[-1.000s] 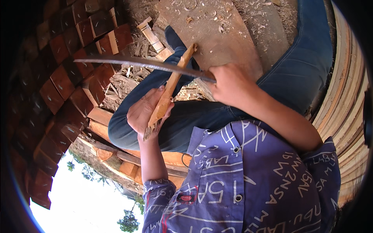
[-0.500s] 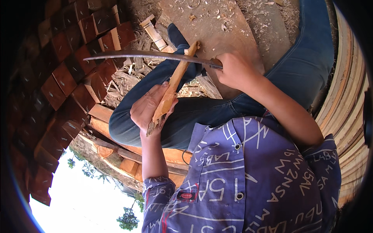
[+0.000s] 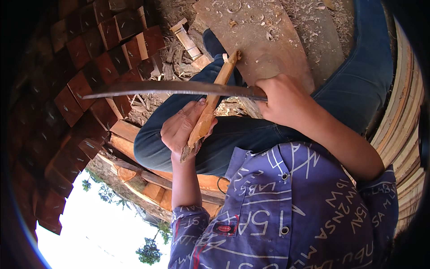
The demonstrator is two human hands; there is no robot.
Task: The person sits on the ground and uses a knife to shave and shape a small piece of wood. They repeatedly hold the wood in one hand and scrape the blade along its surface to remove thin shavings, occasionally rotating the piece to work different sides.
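Note:
My left hand (image 3: 180,128) is closed around the lower part of a rough-hewn stick of wood (image 3: 207,117), which slants up and away to the right. The stick's near end is splintered and still carries bark; its far end is narrow. In my right hand (image 3: 283,99) is the handle of a machete (image 3: 152,87), its fingers wrapped round it. The long, dark, slightly curved blade lies crosswise over the stick, just beyond my left fingers, its tip pointing left. Whether the edge touches the wood I cannot tell.
Stacked reddish-brown wooden blocks (image 3: 71,103) rise at the left. A flat board (image 3: 264,38) strewn with shavings lies beyond my bent legs (image 3: 152,134). A small pale wooden piece (image 3: 186,40) stands near my foot. Long curved wooden slats (image 3: 398,130) line the right side.
The machete blade has slid down along the stick, from near its far end to closer to my left hand. My left hand keeps its hold; the whole view has shifted slightly.

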